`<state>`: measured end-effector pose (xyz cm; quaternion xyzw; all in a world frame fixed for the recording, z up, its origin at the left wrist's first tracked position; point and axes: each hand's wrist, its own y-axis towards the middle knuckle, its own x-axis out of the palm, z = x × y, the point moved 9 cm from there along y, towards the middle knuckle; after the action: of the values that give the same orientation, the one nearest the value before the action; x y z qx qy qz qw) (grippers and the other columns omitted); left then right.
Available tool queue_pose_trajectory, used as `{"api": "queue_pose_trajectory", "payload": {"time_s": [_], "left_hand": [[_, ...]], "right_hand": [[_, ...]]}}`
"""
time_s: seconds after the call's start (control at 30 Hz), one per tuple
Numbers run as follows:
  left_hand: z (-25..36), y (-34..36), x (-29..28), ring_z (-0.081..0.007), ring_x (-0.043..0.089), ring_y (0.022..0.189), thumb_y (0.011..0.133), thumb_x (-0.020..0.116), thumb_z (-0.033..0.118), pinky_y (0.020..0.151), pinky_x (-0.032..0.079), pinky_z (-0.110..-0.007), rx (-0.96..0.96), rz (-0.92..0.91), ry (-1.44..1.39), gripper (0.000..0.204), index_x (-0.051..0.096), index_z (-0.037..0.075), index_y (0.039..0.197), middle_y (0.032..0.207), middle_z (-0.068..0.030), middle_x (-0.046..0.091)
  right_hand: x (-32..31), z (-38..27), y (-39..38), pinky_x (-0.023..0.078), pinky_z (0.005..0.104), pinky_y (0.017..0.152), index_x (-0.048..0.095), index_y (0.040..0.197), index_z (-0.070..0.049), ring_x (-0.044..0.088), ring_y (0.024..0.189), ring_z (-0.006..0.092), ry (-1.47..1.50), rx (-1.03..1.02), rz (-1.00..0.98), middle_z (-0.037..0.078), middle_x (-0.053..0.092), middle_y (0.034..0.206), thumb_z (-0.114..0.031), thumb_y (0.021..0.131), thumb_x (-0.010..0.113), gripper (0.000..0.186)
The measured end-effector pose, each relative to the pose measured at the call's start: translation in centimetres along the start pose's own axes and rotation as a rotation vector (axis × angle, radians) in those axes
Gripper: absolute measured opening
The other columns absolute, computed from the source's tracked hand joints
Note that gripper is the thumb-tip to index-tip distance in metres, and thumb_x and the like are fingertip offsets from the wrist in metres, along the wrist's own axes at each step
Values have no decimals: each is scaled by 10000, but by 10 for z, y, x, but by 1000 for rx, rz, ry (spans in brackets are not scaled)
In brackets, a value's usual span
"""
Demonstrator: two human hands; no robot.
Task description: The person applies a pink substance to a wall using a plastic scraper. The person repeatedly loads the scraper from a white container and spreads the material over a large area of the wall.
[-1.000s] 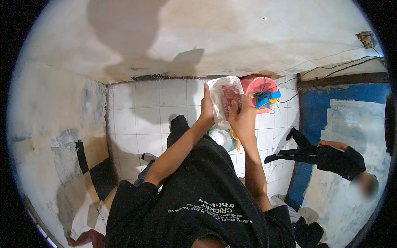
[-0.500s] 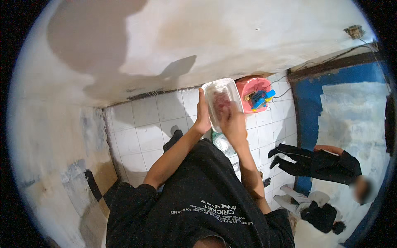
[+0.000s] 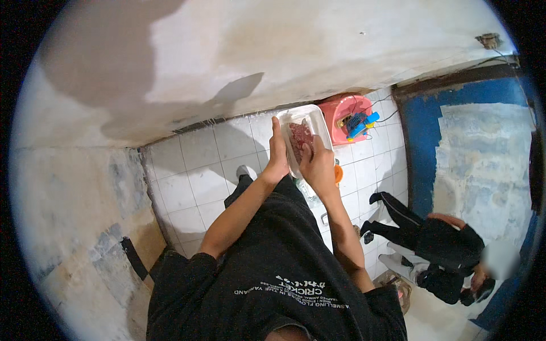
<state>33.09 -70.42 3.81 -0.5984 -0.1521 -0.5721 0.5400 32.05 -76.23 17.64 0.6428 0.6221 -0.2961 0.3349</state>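
Note:
A white plastic tray (image 3: pixel 318 116) hangs over the tiled floor, its near end partly hidden by my hands. Inside lies a lumpy red mass (image 3: pixel 299 134), perhaps minced meat. My left hand (image 3: pixel 277 152) grips the tray's left side, fingers together along its outer edge. My right hand (image 3: pixel 317 166) reaches into the tray from the near right, fingers curled onto the red mass. Just beyond the tray to the right is a pink basin (image 3: pixel 331 106) holding a blue and yellow object (image 3: pixel 364 125) with wires.
An orange container (image 3: pixel 338 174) and clear plastic (image 3: pixel 310 192) are partly visible below the tray. Walls (image 3: pixel 227 45) enclose the tiled floor (image 3: pixel 199 170), with cables running along the right. Two other people (image 3: pixel 438 236) (image 3: pixel 449 287) are at the right by a blue-edged panel (image 3: pixel 424 136).
My view has turned slightly. My right fingers have shifted on the red mass inside the tray. The co-worker in black at the right has changed position, and the second person shows more.

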Motion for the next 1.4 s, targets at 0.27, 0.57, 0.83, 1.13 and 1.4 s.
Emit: {"api": "queue_pose_trajectory", "payload": {"time_s": [0.27,0.57,0.83,1.13,1.4], "left_hand": [[15,-6,-7,-215,604,936,913,195,644,864,478,-352,87,-59,-7,730,552,51,1148,1029,-102,618],[19,-6,3,-206,577,973,885,219,690,903,445,-373,100,-65,29,731,534,92,1164,1051,-61,598],[27,-12,-7,-221,617,942,933,185,610,860,496,-353,128,15,64,720,548,30,1155,1057,-110,621],[26,-13,-15,-242,575,1047,873,213,707,941,440,-389,48,-173,-87,783,520,74,1217,1138,-102,592],[36,-10,-19,-220,618,964,899,185,670,882,490,-358,154,-23,-63,780,550,36,1172,1064,-113,626]], "right_hand": [[-3,-20,0,439,496,541,513,860,40,567,648,474,54,-23,26,301,563,681,-67,842,537,111],[-11,-12,1,438,487,524,516,867,38,561,645,478,64,2,99,300,541,650,-48,818,556,107],[11,-17,2,446,480,540,525,886,34,579,674,464,9,18,14,294,566,684,-51,824,548,108],[15,-37,1,437,461,521,510,858,31,569,633,461,84,-113,-32,268,557,647,-45,837,533,82],[5,-37,5,431,472,523,520,867,31,557,649,478,149,-153,62,285,543,670,-64,839,537,101]]}}
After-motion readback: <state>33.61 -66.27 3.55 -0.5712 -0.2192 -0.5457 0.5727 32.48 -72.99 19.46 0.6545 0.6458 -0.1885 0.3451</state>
